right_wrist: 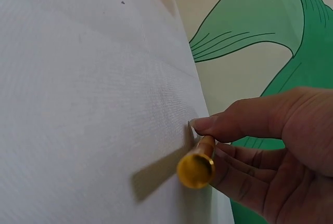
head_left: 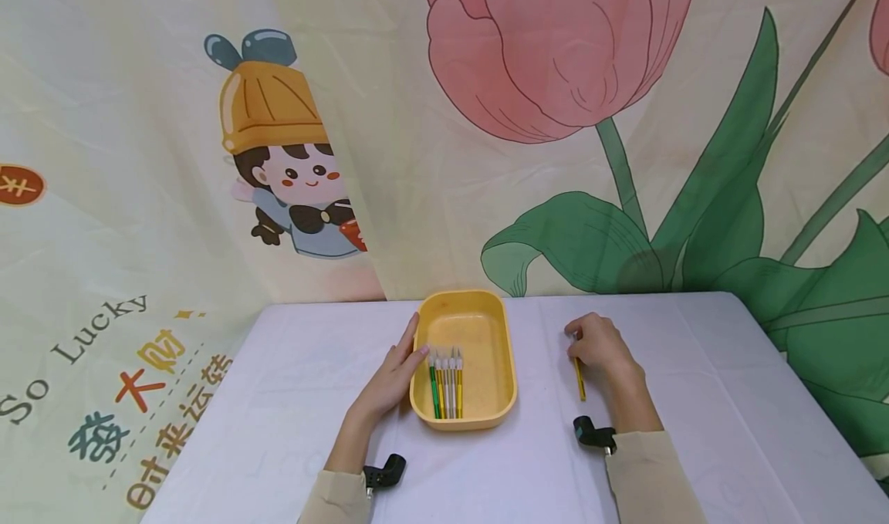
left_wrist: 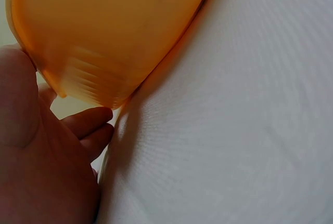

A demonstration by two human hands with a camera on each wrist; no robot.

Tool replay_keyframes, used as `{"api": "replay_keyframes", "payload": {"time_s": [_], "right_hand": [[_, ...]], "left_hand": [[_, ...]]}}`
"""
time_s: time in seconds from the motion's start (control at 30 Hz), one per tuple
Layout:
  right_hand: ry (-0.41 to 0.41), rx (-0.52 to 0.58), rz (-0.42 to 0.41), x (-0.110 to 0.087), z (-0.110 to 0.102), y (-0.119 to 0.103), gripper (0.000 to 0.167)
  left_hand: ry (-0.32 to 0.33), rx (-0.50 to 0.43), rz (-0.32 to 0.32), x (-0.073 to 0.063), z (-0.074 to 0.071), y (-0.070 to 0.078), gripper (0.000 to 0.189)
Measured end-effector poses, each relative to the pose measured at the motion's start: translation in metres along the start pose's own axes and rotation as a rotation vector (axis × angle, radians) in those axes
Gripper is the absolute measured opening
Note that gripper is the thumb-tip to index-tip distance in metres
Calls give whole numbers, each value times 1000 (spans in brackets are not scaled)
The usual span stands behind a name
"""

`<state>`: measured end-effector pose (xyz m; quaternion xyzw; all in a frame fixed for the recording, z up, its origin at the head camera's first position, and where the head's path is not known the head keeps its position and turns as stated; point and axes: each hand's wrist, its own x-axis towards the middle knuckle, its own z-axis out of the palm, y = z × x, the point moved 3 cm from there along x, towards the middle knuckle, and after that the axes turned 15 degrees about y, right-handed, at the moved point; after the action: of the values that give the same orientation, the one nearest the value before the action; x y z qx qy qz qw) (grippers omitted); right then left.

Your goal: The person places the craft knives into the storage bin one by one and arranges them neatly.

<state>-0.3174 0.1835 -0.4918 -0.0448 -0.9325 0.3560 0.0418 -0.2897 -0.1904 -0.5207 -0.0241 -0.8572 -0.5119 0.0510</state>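
Note:
A yellow tray (head_left: 489, 385) lies on the table, holding a row of several slim pen-shaped sticks (head_left: 447, 389) in green, gold and silver, with pale narrow tips at the far end. My left hand (head_left: 396, 370) grips its left side, thumb over the rim and the other fingers along the outer wall; the left wrist view shows the tray wall (left_wrist: 119, 21) from outside. To the right of the tray, my right hand (head_left: 599, 346) pinches a gold pen-shaped stick (head_left: 580, 381) between thumb and fingers. Its round gold end (right_wrist: 196, 171) faces the right wrist camera; the far tip is mostly hidden.
A white cloth (head_left: 312, 370) covers the table. Behind its far edge hangs a printed backdrop (head_left: 403, 161) with a cartoon child and a large pink tulip. Black wrist cameras (head_left: 386, 472) are strapped to both wrists.

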Motion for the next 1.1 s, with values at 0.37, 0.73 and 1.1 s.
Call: {"api": "replay_keyframes", "payload": {"time_s": [0.37, 0.73, 1.1], "right_hand": [[2, -1, -3, -1, 0, -2, 38], [13, 34, -33, -1, 1, -7, 38], [80, 90, -68, 0, 3, -21, 43]], "left_hand": [[4, -4, -9, -1, 0, 0, 63], [2, -2, -1, -1, 0, 0, 64], [1, 4, 1, -1, 0, 0, 68]]}}
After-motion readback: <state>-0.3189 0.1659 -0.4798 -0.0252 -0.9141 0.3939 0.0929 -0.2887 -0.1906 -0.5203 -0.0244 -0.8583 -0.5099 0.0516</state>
